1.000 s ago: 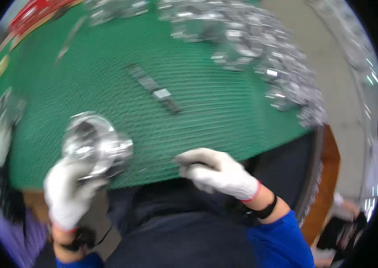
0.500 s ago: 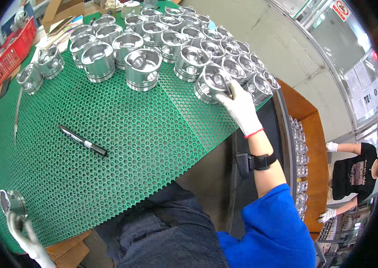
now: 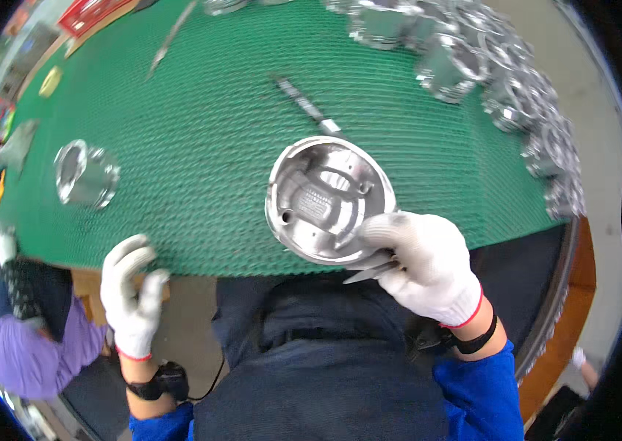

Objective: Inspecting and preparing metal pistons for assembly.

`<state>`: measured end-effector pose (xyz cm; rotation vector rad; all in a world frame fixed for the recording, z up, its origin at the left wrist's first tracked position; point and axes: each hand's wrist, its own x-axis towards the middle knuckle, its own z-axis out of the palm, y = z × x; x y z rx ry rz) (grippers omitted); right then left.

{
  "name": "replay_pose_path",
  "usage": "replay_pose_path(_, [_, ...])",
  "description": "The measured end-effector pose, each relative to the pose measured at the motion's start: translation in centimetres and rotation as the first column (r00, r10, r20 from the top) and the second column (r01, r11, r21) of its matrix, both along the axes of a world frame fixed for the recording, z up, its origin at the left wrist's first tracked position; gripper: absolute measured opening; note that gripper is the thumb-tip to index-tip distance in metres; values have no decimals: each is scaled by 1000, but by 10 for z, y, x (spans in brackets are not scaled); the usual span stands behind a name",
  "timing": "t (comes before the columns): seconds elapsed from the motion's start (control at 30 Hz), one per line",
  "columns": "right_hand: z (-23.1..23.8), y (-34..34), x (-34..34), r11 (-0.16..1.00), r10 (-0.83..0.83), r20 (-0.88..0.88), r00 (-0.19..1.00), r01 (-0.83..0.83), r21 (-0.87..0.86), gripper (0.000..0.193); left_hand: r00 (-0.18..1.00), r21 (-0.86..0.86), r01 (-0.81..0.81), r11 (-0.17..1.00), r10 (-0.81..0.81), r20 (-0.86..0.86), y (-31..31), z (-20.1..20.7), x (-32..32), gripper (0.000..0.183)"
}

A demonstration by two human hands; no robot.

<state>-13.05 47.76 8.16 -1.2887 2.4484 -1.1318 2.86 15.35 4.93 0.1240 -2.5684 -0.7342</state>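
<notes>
My right hand (image 3: 432, 264), in a white knit glove, grips a silver metal piston (image 3: 318, 206) by its rim. The piston is tilted so that its hollow inside, with ribs and a small hole, faces me. A thin pointed metal blade (image 3: 367, 274) juts out beneath the fingers of that hand; its other end is hidden. At the table's front edge, my gloved left hand (image 3: 133, 298) holds nothing, its fingers half curled and thumb apart. Beyond it another piston (image 3: 90, 176) rests on the green mat. A black marker pen (image 3: 305, 104) lies behind the held piston.
Many pistons (image 3: 451, 67) crowd the right and far side of the green mat (image 3: 201, 132). A red basket (image 3: 94, 15) is at the far left, near a long thin metal strip (image 3: 173, 38). A person in purple (image 3: 46, 345) is at the lower left; another shows at lower right.
My right hand has brought a piston from the far group back to the front edge. My left hand has come away from the piston at the left. The view has swung left and down.
</notes>
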Motion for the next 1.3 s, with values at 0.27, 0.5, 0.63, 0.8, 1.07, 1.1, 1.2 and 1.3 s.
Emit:
replay_pose_path(0.27, [-19,-18,-12,995,-55,-32,998,52,-90,69,997,-21,-24,999,25,72,0,-7,15,32])
replay_pose_path(0.5, [-54,22,-20,892,-345,-403,848,430,140,51,839,-110,541,834,-527,133,48,55,-62,40])
replay_pose_path(0.63, [-56,23,-21,897,-335,-418,845,421,132,48,796,-84,567,819,-519,313,72,39,-86,62])
replay_pose_path(0.8, [-58,22,-23,918,-337,-402,852,391,59,45,995,919,-23,394,-82,60,69,34,-26,51])
replay_pose_path(1.07, [-59,24,-23,915,-344,-440,830,400,40,39,947,887,-168,430,-178,266,51,29,-24,37])
replay_pose_path(1.1, [-60,22,-23,916,-344,-437,831,400,38,39,974,910,-64,409,-172,146,52,21,-25,37])
replay_pose_path(1.2, [-63,21,-21,915,-335,-471,816,400,42,37,952,692,164,703,-296,76,35,2,-30,38])
replay_pose_path(1.3, [-64,23,-18,911,-307,-509,804,403,86,38,971,795,121,595,-238,31,34,-15,-19,32])
